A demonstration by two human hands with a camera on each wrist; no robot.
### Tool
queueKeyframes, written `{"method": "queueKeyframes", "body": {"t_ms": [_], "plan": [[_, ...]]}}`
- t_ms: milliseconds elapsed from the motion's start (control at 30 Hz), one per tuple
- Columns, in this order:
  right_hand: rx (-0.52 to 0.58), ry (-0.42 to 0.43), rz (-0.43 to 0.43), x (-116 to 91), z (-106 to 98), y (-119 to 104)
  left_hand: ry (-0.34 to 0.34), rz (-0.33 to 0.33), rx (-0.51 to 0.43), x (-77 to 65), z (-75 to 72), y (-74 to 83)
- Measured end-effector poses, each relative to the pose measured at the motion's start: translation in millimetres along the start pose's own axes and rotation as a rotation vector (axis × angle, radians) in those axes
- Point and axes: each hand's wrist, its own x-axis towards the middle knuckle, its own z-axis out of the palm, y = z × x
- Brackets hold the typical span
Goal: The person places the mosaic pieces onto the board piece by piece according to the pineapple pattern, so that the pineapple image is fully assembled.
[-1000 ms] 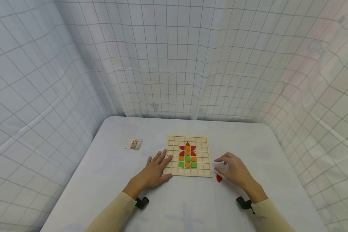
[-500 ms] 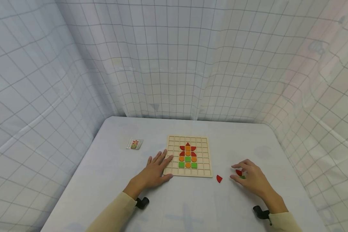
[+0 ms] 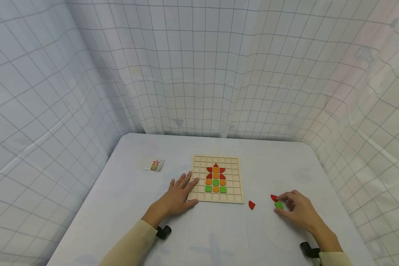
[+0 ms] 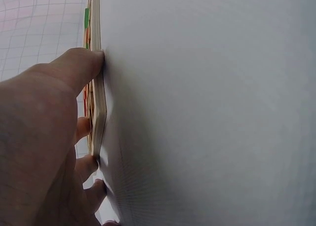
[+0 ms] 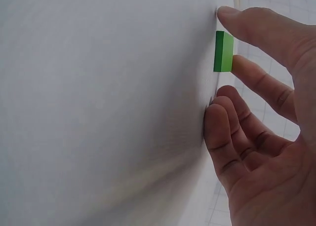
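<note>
My left hand (image 3: 177, 197) lies with fingers spread at the near left corner of a wooden grid board (image 3: 234, 184). Its thumb touches the near edge, and the index finger reaches onto the board's left side. Red, orange and green pieces (image 3: 215, 182) form a pattern in the grid. To the right, my right hand (image 3: 300, 208) is at a loose green square block (image 5: 223, 51), thumb and index finger on either side of it. In the right wrist view a gap shows between thumb and block, and the other fingers are bent against the table.
A loose red piece (image 3: 274, 198) lies just beyond the green block. Another red piece (image 3: 251, 205) sits by the board's near right corner. A small picture card (image 3: 154, 164) lies at the back left. Gridded white curtains (image 3: 199, 74) surround the white table (image 3: 199, 232).
From beside the board, my right hand has moved right to the green block, leaving the nearer red piece in place. My left hand has stayed at the board.
</note>
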Motion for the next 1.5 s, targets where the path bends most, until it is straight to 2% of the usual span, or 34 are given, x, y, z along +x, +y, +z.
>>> {"method": "queueKeyframes", "body": {"t_ms": [367,933,1500], "plan": [[0.016,0.046,-0.071,-1.0,2.4,5.4,0.003,0.011,0.006,-1.7,-0.3,0.2],[0.078,0.062,-0.128,0.8,3.1,7.0,0.007,-0.007,0.008,-1.3,3.0,-0.5],[0.075,0.036,-0.102,3.0,-0.2,0.2,0.007,-0.003,0.002,-0.9,2.1,-0.6]]}}
